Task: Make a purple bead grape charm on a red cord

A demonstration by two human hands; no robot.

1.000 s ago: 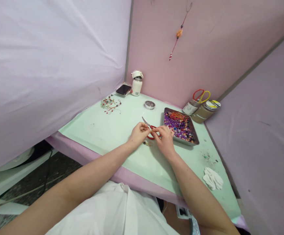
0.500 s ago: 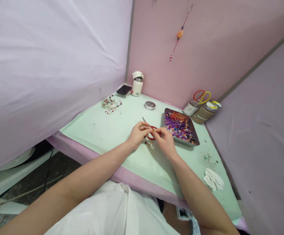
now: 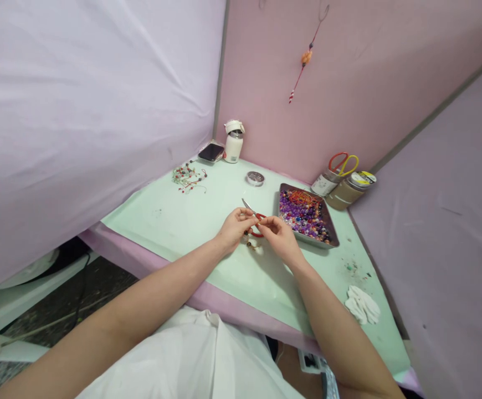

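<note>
My left hand [image 3: 232, 228] and my right hand [image 3: 280, 237] meet over the green table [image 3: 174, 221], fingertips pinched close together. Between them hangs a short beaded string [image 3: 250, 242] with small beads dangling just above the table. Red-handled scissors [image 3: 254, 215] lie right behind my fingers, blades pointing away to the left; whether a finger touches them is unclear. A metal tray [image 3: 331, 233] full of purple and mixed beads sits just right of my right hand.
A small round tin [image 3: 255, 178], a white bottle [image 3: 233, 143] and a phone [image 3: 210, 152] stand at the back. Finished bead strings [image 3: 186, 178] lie far left. Two jars, one holding scissors [image 3: 342, 163], stand back right. White cloth [image 3: 362, 304] lies near right.
My right hand has drawn back slightly from the tray toward my left hand. The beaded string now hangs a little lower between the fingers.
</note>
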